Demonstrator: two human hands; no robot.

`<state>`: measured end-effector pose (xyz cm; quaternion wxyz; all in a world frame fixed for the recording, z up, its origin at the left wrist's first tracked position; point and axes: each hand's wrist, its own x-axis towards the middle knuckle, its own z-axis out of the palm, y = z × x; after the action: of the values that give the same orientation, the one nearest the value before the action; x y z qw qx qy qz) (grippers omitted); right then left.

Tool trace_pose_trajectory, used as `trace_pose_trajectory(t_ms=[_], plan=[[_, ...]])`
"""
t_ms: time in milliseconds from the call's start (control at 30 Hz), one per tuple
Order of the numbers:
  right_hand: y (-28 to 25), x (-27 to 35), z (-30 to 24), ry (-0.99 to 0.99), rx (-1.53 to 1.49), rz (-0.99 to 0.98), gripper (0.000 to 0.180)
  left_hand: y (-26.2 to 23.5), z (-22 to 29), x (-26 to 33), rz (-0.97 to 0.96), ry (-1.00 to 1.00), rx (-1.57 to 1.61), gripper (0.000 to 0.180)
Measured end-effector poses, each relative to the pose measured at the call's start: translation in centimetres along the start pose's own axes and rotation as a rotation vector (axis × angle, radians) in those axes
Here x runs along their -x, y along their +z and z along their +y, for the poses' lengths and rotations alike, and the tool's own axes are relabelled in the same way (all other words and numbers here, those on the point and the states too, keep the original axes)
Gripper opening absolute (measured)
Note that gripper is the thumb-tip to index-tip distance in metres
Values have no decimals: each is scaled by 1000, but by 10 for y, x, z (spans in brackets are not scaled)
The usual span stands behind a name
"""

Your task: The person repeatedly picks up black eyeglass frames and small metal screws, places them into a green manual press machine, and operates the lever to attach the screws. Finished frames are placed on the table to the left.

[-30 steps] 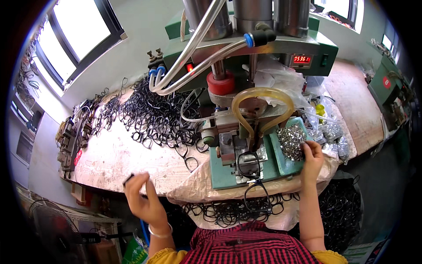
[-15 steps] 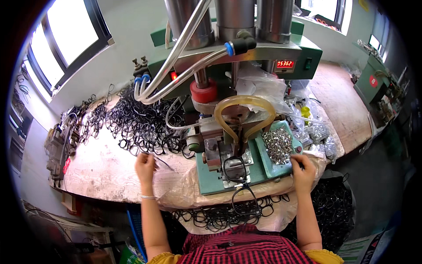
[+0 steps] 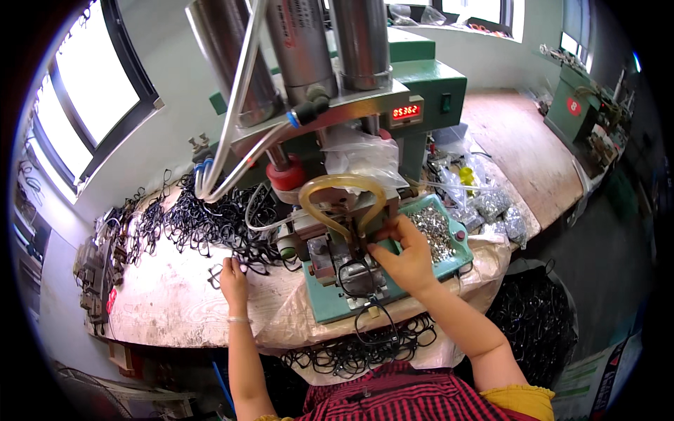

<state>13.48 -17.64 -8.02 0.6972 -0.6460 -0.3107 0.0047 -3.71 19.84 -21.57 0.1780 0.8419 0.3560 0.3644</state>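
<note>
My left hand is over the left part of the table with its fingers closed on a black eyeglass frame, whose thin rim shows beside the fingertips. My right hand reaches in to the press head, thumb and fingers pinched beside the metal die; anything between them is too small to make out. Another black eyeglass frame hangs at the front of the die block, one rim over the block and one below it. A curved amber tube arches above the die.
A green tray of small shiny metal parts sits right of the press. Tangled black frames cover the back left, with more frames along the front edge. Bagged parts lie at the right.
My right hand has moved from the tray's right side leftward to the press die. My left hand stays over the table at the left. The view has turned and shifted.
</note>
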Motion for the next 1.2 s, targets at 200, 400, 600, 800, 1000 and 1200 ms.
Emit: trace_pose_trajectory(t_ms=[200, 400, 600, 800, 1000, 1200], plan=[[14, 11, 8, 156, -148, 33, 41, -37, 83, 47, 91, -245, 746, 20], [22, 12, -19, 194, -309, 13, 49, -98, 226, 50, 254, 325, 1211, 18], [-13, 13, -12, -54, 240, -113, 38, -100, 256, 77, -213, 851, 774, 13], [-91, 21, 82, -153, 1012, 160, 15, -66, 260, 77, -283, 1059, 560, 17], [-55, -14, 91, -231, 980, 128, 14, -67, 260, 77, -291, 1032, 582, 19], [-45, -21, 111, -125, 1277, 55, 11, -97, 236, 101, -160, 964, 359, 26]])
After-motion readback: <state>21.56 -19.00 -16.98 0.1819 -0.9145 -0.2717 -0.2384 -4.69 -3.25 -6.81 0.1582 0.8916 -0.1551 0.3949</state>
